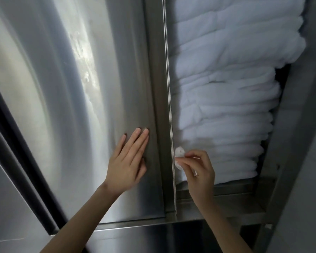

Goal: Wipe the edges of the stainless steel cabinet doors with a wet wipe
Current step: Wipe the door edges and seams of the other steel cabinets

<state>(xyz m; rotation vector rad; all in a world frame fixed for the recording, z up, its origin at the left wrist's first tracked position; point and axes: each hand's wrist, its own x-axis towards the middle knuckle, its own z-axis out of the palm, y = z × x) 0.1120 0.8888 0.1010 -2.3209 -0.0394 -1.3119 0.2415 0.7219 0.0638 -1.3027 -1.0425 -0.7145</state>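
Two bare forearms come up from the bottom edge of the view. Cabinet's lower rail (135, 225) runs across just above them, brushed steel. Left hand (128, 161) lies flat on the face of the closed stainless steel door (80, 106), fingers straight and close together, thumb out to the side, near the door's lower right corner and just short of its right edge. Right hand (199, 168) is level with it on the other side of that edge, fingers curled, thumb and fingertips pinching a bunched white wet wipe (179, 152). Wipe touches the thin vertical door edge (169, 106), low on its length, above the bottom corner. Behind the right hand the compartment stands open: steel shelf (232, 193) at its base, carrying a tall stack of folded white towels (226, 88) that fills most of the opening. Steel panel (290, 143) bounds the opening on the right; cannot tell whether door or side wall. Far left, a dark strip (16, 134) runs beside the closed door.
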